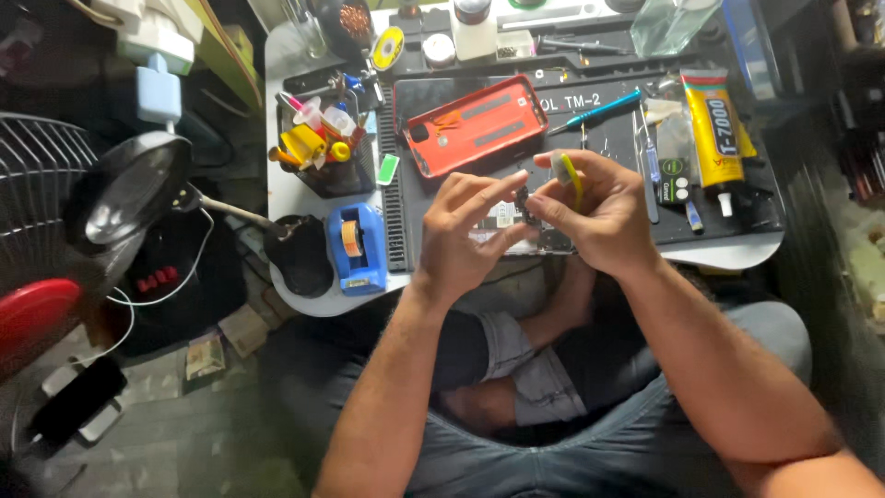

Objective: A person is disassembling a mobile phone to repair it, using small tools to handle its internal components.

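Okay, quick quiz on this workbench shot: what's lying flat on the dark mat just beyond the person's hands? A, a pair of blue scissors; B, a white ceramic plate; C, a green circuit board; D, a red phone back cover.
D: a red phone back cover lies inner side up on the dark mat, just past the left hand and right hand.

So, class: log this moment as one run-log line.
left hand: pinching small dark part | right hand: holding yellow tool | below: opened phone | behind: red phone cover
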